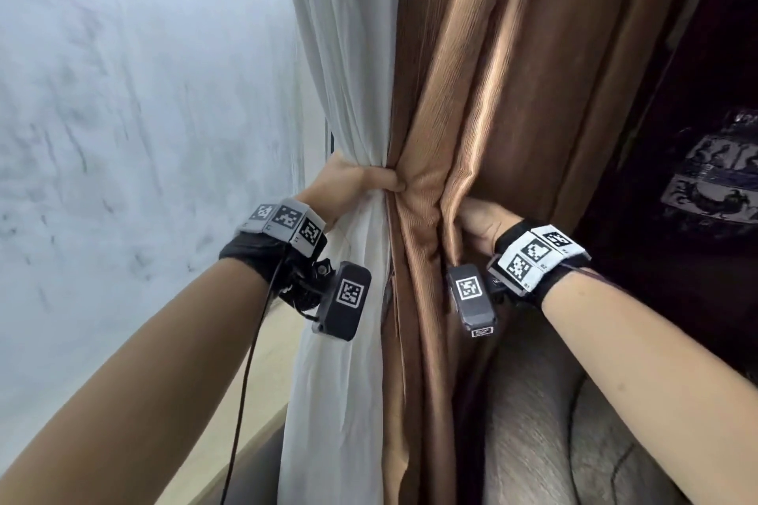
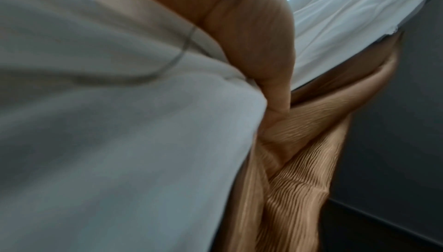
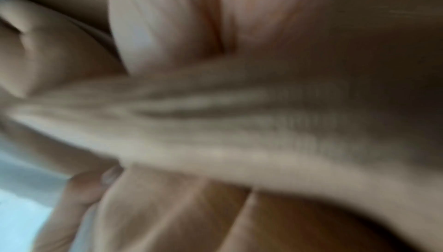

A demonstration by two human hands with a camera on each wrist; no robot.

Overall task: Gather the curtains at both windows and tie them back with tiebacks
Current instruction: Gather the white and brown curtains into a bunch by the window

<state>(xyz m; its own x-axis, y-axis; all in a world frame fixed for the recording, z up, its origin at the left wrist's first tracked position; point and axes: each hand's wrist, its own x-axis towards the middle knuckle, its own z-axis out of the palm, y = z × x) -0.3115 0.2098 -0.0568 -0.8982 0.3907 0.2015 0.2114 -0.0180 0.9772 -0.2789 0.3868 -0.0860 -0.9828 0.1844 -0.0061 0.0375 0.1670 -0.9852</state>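
Note:
A brown ribbed curtain [image 1: 488,102] hangs beside a white sheer curtain [image 1: 348,66] at the window. My left hand [image 1: 361,182] wraps round both from the left and squeezes them into a bunch, its thumb pressed into the brown folds. My right hand [image 1: 478,223] reaches behind the brown curtain from the right, its fingers hidden in the folds. In the left wrist view my left hand [image 2: 271,78] lies between white cloth [image 2: 120,123] and brown cloth [image 2: 299,180]. The right wrist view is blurred: brown folds [image 3: 215,133] fill it. I see no tieback.
A pale frosted window pane [image 1: 135,115] fills the left. A light wooden sill [image 1: 270,373] runs below it. A grey upholstered seat [image 1: 553,422] stands at the lower right. A dark wall with a patterned object [image 1: 713,180] is at the right.

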